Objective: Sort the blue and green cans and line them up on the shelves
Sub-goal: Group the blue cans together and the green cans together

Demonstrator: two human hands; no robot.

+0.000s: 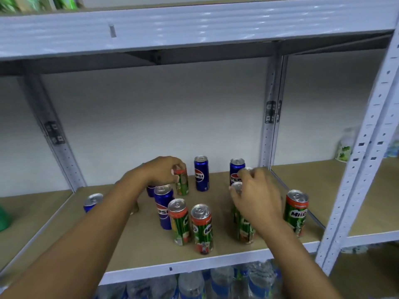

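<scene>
Blue and green cans all mixed up on the shelf (133, 251), not yet in rows. Left hand (160, 170) reaching far, fingers curled over the top of a green can (182, 182), pinching it, likely to lift it away from the blue can (201, 173) just right of it. Right hand (257, 196) hanging over another green can (245, 228), fingertips pinching a silver lid (237, 187). More green cans (296, 212) near the front.

Cans (203, 228) stand scattered on the middle shelf (151, 251), bottles (220, 283) below it.
</scene>
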